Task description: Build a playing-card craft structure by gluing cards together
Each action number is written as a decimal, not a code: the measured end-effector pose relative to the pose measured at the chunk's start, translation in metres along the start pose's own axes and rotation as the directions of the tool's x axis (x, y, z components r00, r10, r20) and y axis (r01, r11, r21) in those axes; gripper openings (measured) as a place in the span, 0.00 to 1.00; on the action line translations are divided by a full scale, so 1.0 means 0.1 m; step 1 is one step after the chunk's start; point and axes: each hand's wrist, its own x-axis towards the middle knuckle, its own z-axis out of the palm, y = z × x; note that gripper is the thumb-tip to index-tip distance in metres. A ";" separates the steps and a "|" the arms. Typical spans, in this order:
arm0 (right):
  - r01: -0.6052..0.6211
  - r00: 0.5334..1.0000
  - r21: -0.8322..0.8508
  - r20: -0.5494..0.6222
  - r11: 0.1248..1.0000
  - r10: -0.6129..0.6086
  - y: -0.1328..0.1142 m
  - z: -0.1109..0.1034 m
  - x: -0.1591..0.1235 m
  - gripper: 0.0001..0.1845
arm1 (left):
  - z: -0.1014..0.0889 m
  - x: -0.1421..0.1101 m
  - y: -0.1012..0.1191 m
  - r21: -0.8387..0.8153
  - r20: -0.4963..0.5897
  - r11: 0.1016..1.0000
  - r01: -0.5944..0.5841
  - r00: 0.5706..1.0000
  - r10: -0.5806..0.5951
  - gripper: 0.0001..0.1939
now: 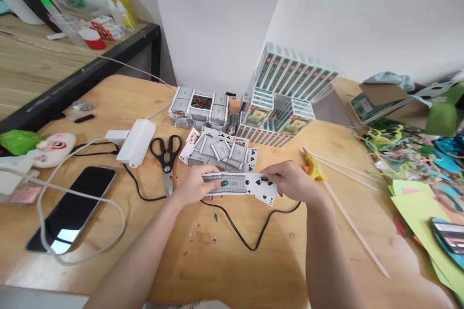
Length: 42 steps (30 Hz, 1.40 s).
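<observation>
A flat strip of playing cards (pixel 234 184) spans the space between my two hands, grey patterned back at its left part and spade face at its right. My left hand (pixel 195 184) grips its left end, thumb on top. At the other end, my right hand (pixel 290 181) pinches the spade part between thumb and fingers. Just beyond lies a pile of playing cards (pixel 221 149), some face up, some folded. Behind that pile stands a boxy structure made of cards (pixel 199 106). One two-card corner sticks out below the strip.
Black scissors (pixel 166 154) and a white power box (pixel 137 142) are at the left, near a phone (pixel 72 207). Stacked card boxes (pixel 290 72) rise behind. A yellow glue gun (pixel 314 166) lies right, by glue sticks (pixel 357 229). A black cable (pixel 253 248) crosses in front.
</observation>
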 end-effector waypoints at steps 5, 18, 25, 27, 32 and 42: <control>0.031 1.000 0.068 -0.004 0.997 -0.031 0.04 0.03 0.03 0.14 | 0.00 0.00 0.01 -0.019 0.010 1.000 0.010 1.000 -0.010 0.13; -0.017 1.000 0.268 0.030 0.963 0.009 0.16 0.07 0.11 0.13 | -0.02 -0.02 0.07 -0.049 0.026 0.998 0.038 0.999 -0.037 0.14; 0.010 0.997 0.167 -0.080 0.986 0.004 0.18 0.11 0.15 0.12 | -0.02 0.00 0.04 -0.015 -0.035 0.998 0.066 0.997 -0.066 0.12; -0.002 0.999 0.244 -0.046 0.970 0.014 0.20 0.12 0.16 0.13 | -0.03 -0.01 0.07 -0.035 -0.013 0.997 0.072 0.997 -0.072 0.13; -0.053 0.998 0.407 0.037 0.912 0.041 0.26 0.13 0.21 0.13 | -0.05 -0.04 0.17 -0.083 0.037 0.994 0.064 0.997 -0.061 0.14; -0.006 0.997 0.225 -0.073 0.974 0.023 0.15 0.12 0.18 0.12 | -0.03 0.00 0.10 -0.091 -0.006 0.990 0.111 0.994 -0.112 0.15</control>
